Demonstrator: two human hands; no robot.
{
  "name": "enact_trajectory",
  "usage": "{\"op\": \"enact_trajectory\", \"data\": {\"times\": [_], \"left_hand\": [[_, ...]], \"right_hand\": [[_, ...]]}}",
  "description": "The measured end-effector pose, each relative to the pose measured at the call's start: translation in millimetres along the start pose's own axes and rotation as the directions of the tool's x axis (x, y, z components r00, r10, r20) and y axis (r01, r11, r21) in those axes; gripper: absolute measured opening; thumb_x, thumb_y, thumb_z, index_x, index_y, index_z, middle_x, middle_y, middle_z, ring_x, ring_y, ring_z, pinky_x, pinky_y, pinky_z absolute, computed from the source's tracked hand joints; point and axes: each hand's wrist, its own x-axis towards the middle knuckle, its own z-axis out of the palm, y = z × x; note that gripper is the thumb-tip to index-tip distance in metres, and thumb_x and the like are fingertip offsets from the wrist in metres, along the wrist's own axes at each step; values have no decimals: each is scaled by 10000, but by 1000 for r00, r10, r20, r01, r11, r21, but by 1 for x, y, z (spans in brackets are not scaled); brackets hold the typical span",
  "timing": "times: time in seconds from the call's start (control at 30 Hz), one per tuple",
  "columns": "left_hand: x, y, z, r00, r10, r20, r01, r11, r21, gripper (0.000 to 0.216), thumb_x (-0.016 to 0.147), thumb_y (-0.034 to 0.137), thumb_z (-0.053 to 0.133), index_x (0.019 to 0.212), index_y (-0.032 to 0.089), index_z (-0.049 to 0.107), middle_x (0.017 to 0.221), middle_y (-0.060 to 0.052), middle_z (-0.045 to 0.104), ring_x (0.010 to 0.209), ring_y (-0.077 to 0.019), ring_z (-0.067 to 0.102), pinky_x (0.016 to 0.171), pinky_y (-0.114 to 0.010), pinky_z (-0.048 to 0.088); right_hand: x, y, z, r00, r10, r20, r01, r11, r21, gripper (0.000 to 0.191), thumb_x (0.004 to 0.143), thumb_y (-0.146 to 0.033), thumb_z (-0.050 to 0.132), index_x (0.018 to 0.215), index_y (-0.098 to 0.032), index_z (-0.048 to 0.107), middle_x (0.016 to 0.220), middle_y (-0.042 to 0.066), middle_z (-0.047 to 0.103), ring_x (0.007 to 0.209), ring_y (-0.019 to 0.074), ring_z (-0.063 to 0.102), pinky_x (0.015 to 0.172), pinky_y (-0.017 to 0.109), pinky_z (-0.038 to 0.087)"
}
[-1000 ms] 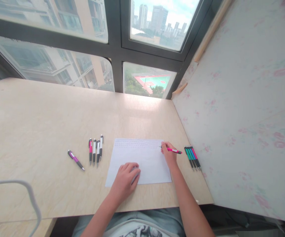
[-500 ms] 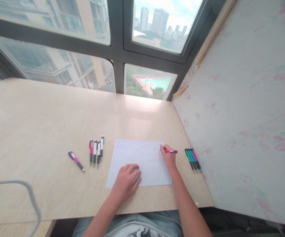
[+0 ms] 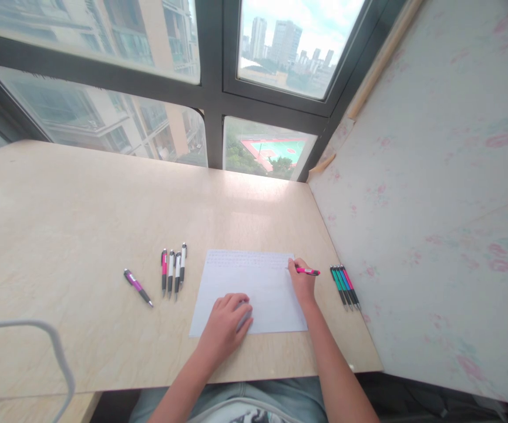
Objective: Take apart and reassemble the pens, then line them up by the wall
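Note:
A white sheet of paper (image 3: 254,282) with faint lines of writing along its top lies on the light wooden desk (image 3: 81,223). My left hand (image 3: 227,320) rests flat on the sheet's lower part, fingers stretched out. My right hand (image 3: 302,282) pinches a pink pen (image 3: 307,271), its tip at the sheet's upper right corner.
Left of the sheet lie several pens in a row (image 3: 173,270) and one purple pen (image 3: 138,287) apart. Several green and pink pens (image 3: 344,286) lie right of my right hand, near a flowered wall panel (image 3: 434,205). Windows (image 3: 280,41) stand behind the desk. A white curved bar (image 3: 55,352) shows lower left.
My right hand with the pink pen has shifted slightly at the sheet's top right corner. My left hand stays on the paper.

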Motion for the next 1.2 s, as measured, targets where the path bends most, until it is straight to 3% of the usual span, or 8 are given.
{"op": "enact_trajectory", "data": {"times": [0.17,0.33,0.43,0.63,0.83,1.2], "left_hand": [[0,0,-1,1000,5,2,-5,1000,-1,118,851,190,547,930,235,623,1097,-78,623,1008,-255,558,833,-405,428],[0,-1,1,1000,5,6,-5,1000,5,132,850,179,544,939,236,623,1102,-79,621,1015,-258,558,844,-410,424],[0,-1,1,1000,5,11,-5,1000,2,128,854,182,541,938,235,622,1109,-80,619,1017,-257,558,846,-411,422],[0,0,0,1000,1,15,-1,1000,-1,133,861,189,531,945,235,623,1109,-80,620,1019,-254,556,849,-409,422],[0,0,0,1000,-13,27,13,1000,-5,129,860,191,534,945,234,620,1112,-78,618,1019,-251,554,857,-412,419],[1,2,-1,1000,-12,15,12,1000,1,109,851,194,551,917,235,627,1101,-73,626,1008,-248,560,844,-400,425]], "right_hand": [[2,1,-2,999,45,-12,-44,997,63,389,831,-505,515,587,-202,515,516,-22,502,507,133,438,518,241,329],[0,1,-6,994,99,38,-104,980,169,378,845,-540,508,754,-187,606,565,-7,592,509,144,522,511,241,404],[-1,1,-8,993,98,62,-109,973,205,413,819,-573,533,729,-179,616,580,3,603,532,147,543,519,245,423],[1,3,-5,995,76,57,-84,985,148,467,861,-572,450,656,-176,589,519,-14,528,491,139,487,478,239,361],[7,5,0,999,3,32,-4,999,36,441,841,-495,507,525,-208,396,489,-56,361,500,114,361,507,238,277],[4,5,2,999,-33,25,34,998,-54,397,876,-440,463,564,-209,381,515,-62,335,507,101,335,503,221,269]]}}
